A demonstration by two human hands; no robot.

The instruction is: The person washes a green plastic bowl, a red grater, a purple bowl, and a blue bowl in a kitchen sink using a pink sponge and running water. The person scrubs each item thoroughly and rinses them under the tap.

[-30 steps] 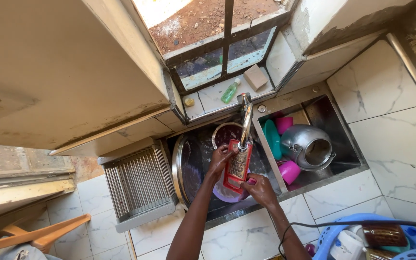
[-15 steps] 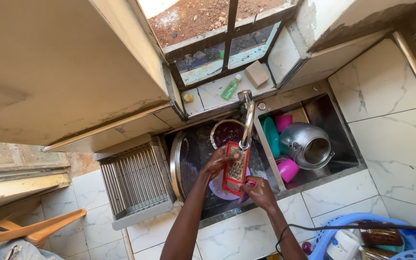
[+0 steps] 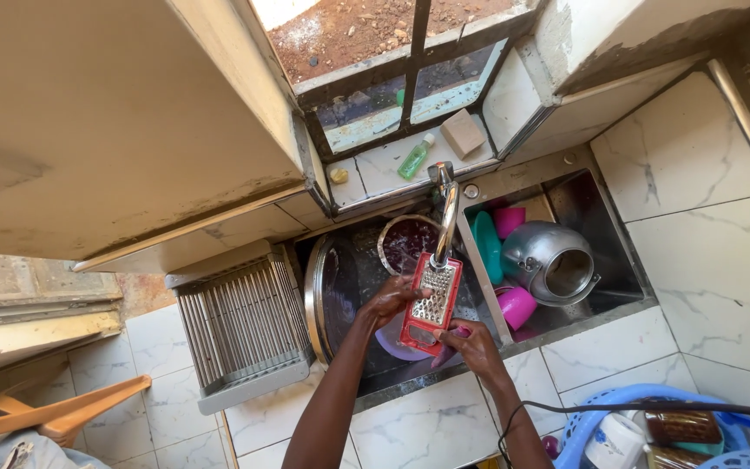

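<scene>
Since 1 second ago, both hands have tilted the red grater closer under the tap, center frame, over the sink. Left hand fingers press its side edge; right hand fingers pinch its lower end. A firm grip clear of the teeth seems wise.

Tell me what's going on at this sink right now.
A person stands at a steel double sink and holds a flat metal grater with a red frame under the curved steel tap. The left hand rests on the grater's left edge; the right hand grips its lower end. A round dark bowl sits behind it. The other basin holds a steel kettle and pink plastic cups.
</scene>
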